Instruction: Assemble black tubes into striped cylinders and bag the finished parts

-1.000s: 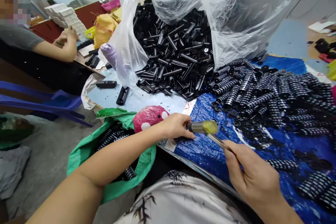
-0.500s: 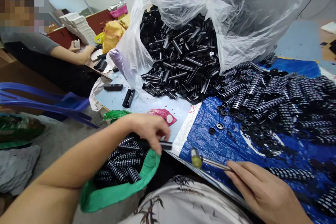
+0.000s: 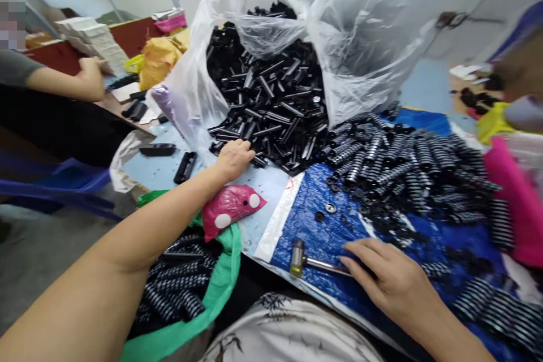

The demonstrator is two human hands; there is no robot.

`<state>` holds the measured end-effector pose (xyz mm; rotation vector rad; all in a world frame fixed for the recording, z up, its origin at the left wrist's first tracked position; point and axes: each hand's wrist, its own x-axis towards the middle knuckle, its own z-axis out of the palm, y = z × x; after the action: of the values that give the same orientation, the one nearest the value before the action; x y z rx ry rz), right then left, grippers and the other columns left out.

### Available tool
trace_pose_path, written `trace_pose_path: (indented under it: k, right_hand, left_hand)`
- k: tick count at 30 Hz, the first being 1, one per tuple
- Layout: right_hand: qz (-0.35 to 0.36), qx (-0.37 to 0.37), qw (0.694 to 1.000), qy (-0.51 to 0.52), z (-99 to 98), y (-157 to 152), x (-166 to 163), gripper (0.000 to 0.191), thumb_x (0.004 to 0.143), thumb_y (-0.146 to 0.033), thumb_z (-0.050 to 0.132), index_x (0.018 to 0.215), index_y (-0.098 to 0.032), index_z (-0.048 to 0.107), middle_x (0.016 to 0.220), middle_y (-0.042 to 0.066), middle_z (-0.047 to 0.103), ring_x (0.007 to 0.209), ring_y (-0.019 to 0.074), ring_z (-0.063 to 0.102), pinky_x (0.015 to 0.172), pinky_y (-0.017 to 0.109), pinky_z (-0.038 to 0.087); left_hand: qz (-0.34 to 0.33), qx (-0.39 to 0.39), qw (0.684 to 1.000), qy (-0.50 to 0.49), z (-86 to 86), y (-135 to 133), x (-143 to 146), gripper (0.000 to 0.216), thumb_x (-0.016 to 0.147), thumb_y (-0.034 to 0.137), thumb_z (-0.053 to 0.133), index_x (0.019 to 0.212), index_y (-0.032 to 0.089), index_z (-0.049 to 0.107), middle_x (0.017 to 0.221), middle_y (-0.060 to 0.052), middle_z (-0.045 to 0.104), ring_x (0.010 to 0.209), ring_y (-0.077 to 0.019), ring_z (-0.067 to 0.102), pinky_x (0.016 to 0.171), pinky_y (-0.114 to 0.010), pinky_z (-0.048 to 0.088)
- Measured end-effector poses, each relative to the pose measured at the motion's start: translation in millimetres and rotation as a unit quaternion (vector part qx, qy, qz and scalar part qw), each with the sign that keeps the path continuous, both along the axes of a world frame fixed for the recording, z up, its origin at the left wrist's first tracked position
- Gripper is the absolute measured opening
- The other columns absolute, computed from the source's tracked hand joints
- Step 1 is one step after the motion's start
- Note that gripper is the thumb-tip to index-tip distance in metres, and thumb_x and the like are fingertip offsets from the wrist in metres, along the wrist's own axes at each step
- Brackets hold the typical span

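My left hand [image 3: 235,159] reaches to the near edge of a heap of black plastic half-tubes [image 3: 271,116]. Its fingers curl down over the pieces, and their tips are hidden, so whether it grips one does not show. Low over the blue sheet [image 3: 307,203], my right hand [image 3: 384,277] is loosely around the handle of a small mallet [image 3: 297,257] with a yellowish face. Part of the handle disappears under the palm. Below my left forearm, a green-rimmed bag [image 3: 231,271] holds black rollers with pale dotted rows [image 3: 180,277].
A clear plastic bag [image 3: 365,68] surrounds the heap. More dotted rollers [image 3: 394,158] lie piled on the right, beside small black discs [image 3: 319,216]. A pink packet [image 3: 229,209] sits by the green bag. On the left, a co-worker's arm [image 3: 63,82] rests near another table.
My left hand has gone from above the green bag, where it held a dark tube, forward to the heap. The mallet head has turned, and the view has swung right.
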<state>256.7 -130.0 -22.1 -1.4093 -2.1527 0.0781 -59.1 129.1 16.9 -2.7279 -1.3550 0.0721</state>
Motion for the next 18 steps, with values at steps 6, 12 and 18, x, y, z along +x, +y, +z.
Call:
trace_pose_path:
  k: [6, 12, 18]
  right_hand:
    - [-0.187, -0.073, 0.980, -0.013, 17.8, 63.3, 30.7, 0.031, 0.098, -0.040, 0.049, 0.109, -0.020, 0.070, 0.102, 0.009, 0.075, 0.090, 0.0226, 0.072, 0.081, 0.034, 0.054]
    - [-0.324, -0.171, 0.930, -0.028, 26.9, 137.7, 14.9, 0.044, 0.094, -0.048, 0.052, 0.118, -0.012, 0.058, 0.080, 0.017, 0.071, 0.077, 0.0335, 0.070, 0.074, 0.044, 0.050]
    - [-0.329, -0.213, 0.915, 0.091, 22.3, 154.0, 13.9, 0.048, 0.082, -0.040, 0.067, 0.120, -0.013, 0.054, 0.081, 0.014, 0.069, 0.083, 0.0330, 0.068, 0.082, 0.048, 0.048]
  left_hand:
    - [0.014, 0.008, 0.996, -0.092, 3.9, -8.4, 9.9, 0.018, 0.090, 0.020, 0.048, 0.085, 0.020, 0.066, 0.079, -0.006, 0.062, 0.076, -0.0203, 0.054, 0.072, -0.033, 0.037]
    - [0.122, -0.106, 0.900, -0.404, 17.4, -72.9, 23.6, 0.011, 0.085, 0.025, 0.052, 0.089, 0.022, 0.062, 0.064, 0.003, 0.055, 0.058, -0.0137, 0.049, 0.062, -0.028, 0.039]
    - [0.289, -0.350, 0.586, -0.671, 9.1, -117.4, 41.2, 0.031, 0.081, 0.046, 0.067, 0.082, 0.020, 0.050, 0.074, 0.001, 0.066, 0.047, -0.0085, 0.050, 0.045, -0.021, 0.036]
